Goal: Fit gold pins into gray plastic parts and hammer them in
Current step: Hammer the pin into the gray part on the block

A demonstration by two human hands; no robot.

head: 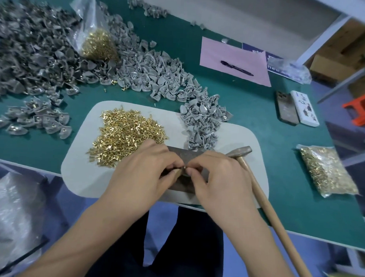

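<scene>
Gold pins [128, 134] lie in one big loose heap on the white mat [79, 165], too many to count, and the heap is just left of the two hands. One small pile of gray plastic parts [202, 126] sits on the back right of the mat, and a much bigger spread of gray parts [155, 73] covers the green table [250, 111] behind it. A darker gray pile [29, 50] fills the far left of the table. One clear bag [96, 42] lies open among the parts with gold pins inside it, and one more sealed bag of pins [327, 170] rests on the right side of the table. One hammer [264, 199] with a wooden handle lies on the mat edge, just right of the right hand. One flat metal block [185, 157] sits on the mat under the hands. Two phones [296, 107] lie side by side past the mat, and one pen [236, 68] rests on one pink sheet [234, 59]. The left hand [143, 174] has its fingers curled and pinches a small piece over the block. The right hand [219, 177] is curled too, and its fingertips pinch a tiny pin [185, 167] where the two hands meet
</scene>
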